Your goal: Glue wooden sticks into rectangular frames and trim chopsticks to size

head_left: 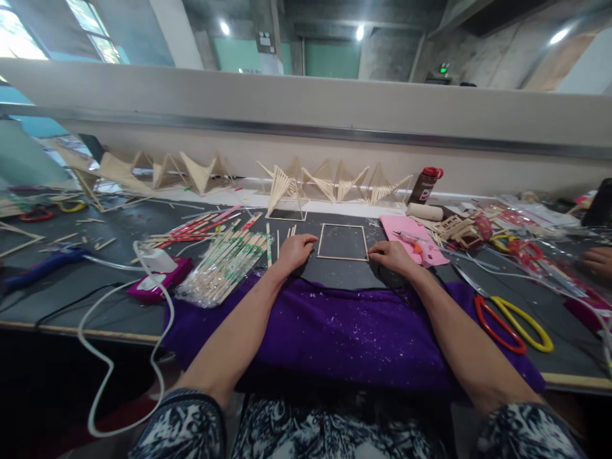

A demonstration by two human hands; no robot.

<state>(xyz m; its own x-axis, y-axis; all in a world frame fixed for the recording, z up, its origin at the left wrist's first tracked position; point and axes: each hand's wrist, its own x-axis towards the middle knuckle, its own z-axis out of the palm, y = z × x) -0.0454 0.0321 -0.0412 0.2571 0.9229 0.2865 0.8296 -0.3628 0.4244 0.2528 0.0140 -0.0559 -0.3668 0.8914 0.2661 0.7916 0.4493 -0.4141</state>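
Observation:
A square frame of thin wooden sticks (342, 257) lies flat on the dark worktable (119, 306). My left hand (295, 250) rests at its left side, fingers curled with the thumb touching the near left corner. My right hand (392, 256) sits at the near right corner, fingers bent down and pinching or pressing the stick end there. Both forearms lie across a purple cloth (335, 331) speckled with white bits. A bag of packaged chopsticks (224, 264) lies left of my left hand.
Finished folded stick structures (335, 185) line the back wall. A pink sheet (415, 239), a dark bottle with a red cap (425, 185), yellow-red scissors (511, 322), a magenta box with a white charger and cable (157, 274), and another person's hand (597, 261) at far right.

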